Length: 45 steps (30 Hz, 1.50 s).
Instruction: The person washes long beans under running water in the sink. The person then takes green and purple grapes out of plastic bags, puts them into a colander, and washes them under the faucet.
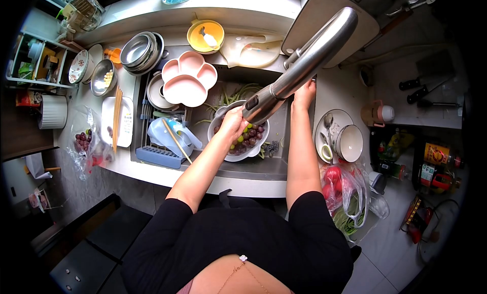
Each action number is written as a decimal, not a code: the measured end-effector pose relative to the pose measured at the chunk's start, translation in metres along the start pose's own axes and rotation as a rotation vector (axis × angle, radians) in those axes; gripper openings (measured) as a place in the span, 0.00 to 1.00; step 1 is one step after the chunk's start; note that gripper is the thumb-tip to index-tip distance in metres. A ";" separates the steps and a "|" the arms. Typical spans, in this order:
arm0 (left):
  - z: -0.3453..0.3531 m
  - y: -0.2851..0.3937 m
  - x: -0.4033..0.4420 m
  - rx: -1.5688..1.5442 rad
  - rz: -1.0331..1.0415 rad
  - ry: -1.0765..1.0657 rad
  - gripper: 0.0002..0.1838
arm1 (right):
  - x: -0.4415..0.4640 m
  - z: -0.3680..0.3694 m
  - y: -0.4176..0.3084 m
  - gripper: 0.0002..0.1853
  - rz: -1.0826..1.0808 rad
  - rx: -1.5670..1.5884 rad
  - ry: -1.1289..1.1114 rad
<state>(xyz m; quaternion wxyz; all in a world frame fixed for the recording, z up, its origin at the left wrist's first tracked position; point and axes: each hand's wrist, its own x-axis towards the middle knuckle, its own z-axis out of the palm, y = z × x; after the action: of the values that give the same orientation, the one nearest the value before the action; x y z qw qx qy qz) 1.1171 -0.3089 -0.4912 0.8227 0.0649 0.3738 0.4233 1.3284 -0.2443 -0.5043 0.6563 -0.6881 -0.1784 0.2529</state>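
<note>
My left hand (234, 123) is over the left side of a white bowl (247, 156) of red and green grapes (252, 137), in the sink (274, 164). The tap's metal spout (299, 65) comes across in front of it, so its fingertips are hidden. Whether it touches the spout I cannot tell. My right hand (304, 95) reaches to the back right of the sink, its fingers closed around the tap handle (314, 79), which shows only in part. Green peelings (234, 95) lie behind the bowl.
Left of the bowl are a pink paw-shaped plate (188, 81), a lidded pot (156, 91) and a blue rack (158, 157). A yellow bowl (215, 31) stands behind. On the right are a plate (332, 115) with spoons, a bowl (350, 143) and plastic bags (350, 192).
</note>
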 end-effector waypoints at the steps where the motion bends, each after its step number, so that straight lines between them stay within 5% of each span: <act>1: -0.012 -0.004 0.008 0.000 -0.002 -0.012 0.12 | -0.004 0.002 -0.005 0.20 -0.014 0.006 0.014; 23: -0.007 -0.004 0.003 0.014 -0.030 0.002 0.10 | -0.010 0.005 -0.013 0.19 0.056 0.053 0.021; 28: -0.024 -0.011 0.014 -0.089 -0.094 0.023 0.16 | -0.013 0.008 -0.017 0.18 0.069 0.045 0.059; 40: -0.012 0.000 0.009 -0.079 0.012 -0.011 0.12 | -0.011 -0.005 0.005 0.15 0.163 0.183 -0.111; 42: -0.030 0.001 0.020 -0.082 0.038 -0.004 0.13 | -0.043 -0.003 0.018 0.14 0.302 0.381 -0.229; 45: -0.070 -0.001 0.040 -0.081 0.006 0.052 0.14 | -0.121 0.014 -0.001 0.13 0.814 0.766 -0.634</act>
<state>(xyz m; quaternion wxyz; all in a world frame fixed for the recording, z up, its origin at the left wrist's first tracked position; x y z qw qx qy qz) 1.0851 -0.2943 -0.5641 0.8136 0.0216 0.3772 0.4421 1.2226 -0.3032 -0.4900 0.6226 -0.3092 0.0146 0.7187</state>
